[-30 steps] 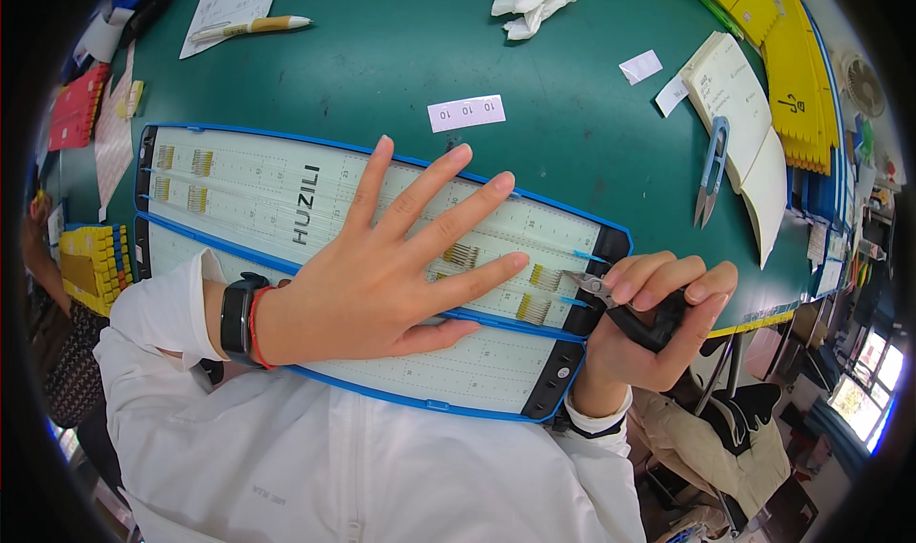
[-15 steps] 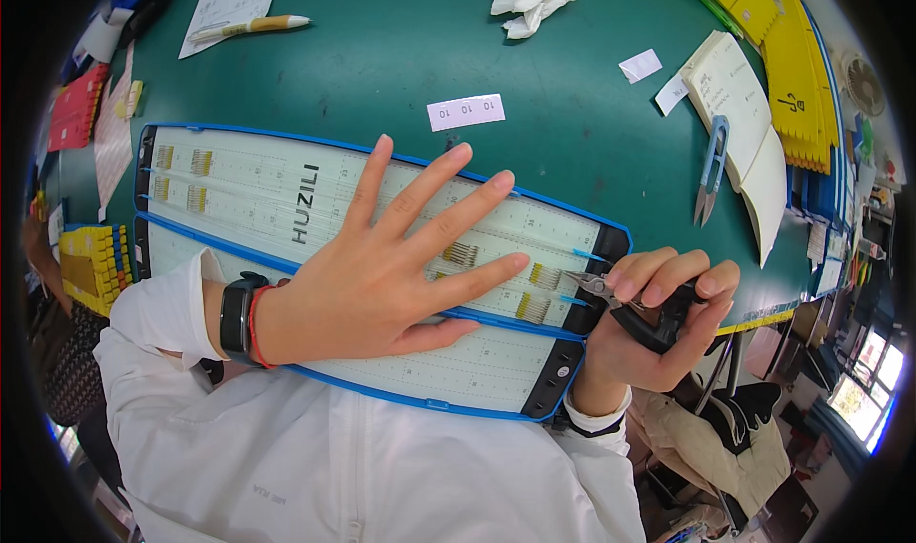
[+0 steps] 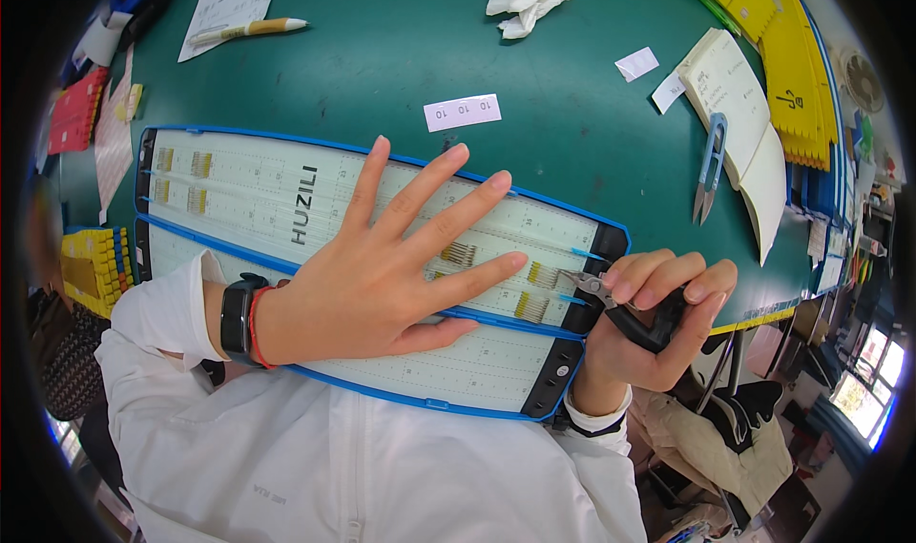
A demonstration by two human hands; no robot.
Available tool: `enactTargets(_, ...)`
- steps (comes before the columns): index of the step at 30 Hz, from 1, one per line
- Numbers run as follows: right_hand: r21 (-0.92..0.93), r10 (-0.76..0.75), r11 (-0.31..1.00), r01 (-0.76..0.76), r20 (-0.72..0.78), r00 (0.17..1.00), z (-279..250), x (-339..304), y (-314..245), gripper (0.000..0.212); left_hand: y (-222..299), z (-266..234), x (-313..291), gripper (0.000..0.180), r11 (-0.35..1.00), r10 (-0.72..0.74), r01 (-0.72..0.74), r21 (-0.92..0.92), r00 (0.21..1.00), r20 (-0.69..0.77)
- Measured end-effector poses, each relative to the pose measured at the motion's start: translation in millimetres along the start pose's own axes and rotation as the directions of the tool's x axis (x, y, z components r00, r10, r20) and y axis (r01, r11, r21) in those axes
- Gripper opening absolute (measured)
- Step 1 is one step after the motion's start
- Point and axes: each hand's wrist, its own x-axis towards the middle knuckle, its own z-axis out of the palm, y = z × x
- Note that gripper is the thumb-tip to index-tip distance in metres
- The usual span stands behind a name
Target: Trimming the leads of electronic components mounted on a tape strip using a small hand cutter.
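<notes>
Board (image 3: 286, 199) middle hidden under left hand (image 3: 382, 285), cutter (image 3: 620, 309) handles buried in right hand (image 3: 658, 323)

1 head-worn fisheye view: I look steeply down from above my own chest onto the green table (image 3: 401, 56), at close range; my forearms enter from the lower edge, the long blue-edged board (image 3: 286, 199) spans the centre, and straight edges bow toward the dark rim

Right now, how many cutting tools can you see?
2: small pliers-like cutters in the right hand at the board's right end, and blue thread snips lying on the green table.
</notes>
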Motion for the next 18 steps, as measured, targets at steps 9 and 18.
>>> enactTargets(9, 0.151, 0.049, 0.988, -0.045, -0.026, 0.998, -5.5, -0.4, -1.8, 0.025, 1.8, -2.6, 1.4, 0.064, 1.000, -0.004, 0.004, 0.008, 1.000, 0.005)
enactTargets(18, 0.141, 0.068, 0.988, -0.068, 0.002, 0.998, -5.3, 0.8, -0.5, 0.025, -0.7, -0.6, 1.9, 0.062, 1.000, -0.003, 0.003, 0.015, 1.000, -0.006)
